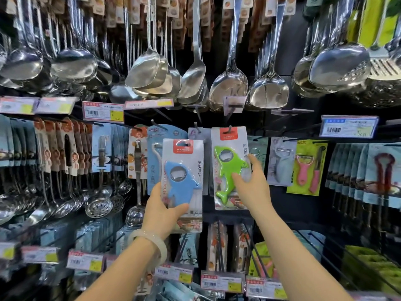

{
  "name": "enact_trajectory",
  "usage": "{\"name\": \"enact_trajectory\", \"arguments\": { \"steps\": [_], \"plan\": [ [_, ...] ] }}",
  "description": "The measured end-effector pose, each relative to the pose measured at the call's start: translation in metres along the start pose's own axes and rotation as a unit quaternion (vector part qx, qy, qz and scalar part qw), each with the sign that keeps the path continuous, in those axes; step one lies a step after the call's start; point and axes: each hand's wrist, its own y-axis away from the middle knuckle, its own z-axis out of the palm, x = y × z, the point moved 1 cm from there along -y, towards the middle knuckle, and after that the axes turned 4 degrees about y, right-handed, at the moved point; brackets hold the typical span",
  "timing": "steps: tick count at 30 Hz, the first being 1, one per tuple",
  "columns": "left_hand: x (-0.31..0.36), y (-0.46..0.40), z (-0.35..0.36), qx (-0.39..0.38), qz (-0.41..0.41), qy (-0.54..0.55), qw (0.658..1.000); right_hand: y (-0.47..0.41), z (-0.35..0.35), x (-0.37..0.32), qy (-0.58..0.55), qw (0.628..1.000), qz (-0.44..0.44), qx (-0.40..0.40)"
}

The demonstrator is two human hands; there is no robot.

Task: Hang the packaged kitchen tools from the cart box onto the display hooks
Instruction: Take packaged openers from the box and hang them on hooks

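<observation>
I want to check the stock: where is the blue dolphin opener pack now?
Centre of the head view: the left hand grips the blue dolphin opener pack, left of the hooked green dolphin opener pack.

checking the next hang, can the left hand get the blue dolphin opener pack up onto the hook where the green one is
Probably yes. The left hand grips the blue dolphin-shaped bottle opener pack by its lower part, its hang hole free. The green dolphin-shaped opener pack hangs just up-right, though the right hand rests on it.
</observation>
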Motion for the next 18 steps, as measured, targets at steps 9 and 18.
{"name": "enact_trajectory", "arguments": {
  "steps": [9,18],
  "plan": [
    [-0.005,-0.001,0.024,-0.030,0.022,0.008,0.999,0.027,0.012,0.015,0.034,0.993,0.008,-0.117],
    [-0.014,0.012,0.057,-0.116,0.055,0.005,0.992,0.060,0.022,0.042,-0.126,0.989,-0.001,-0.078]
  ]
}}
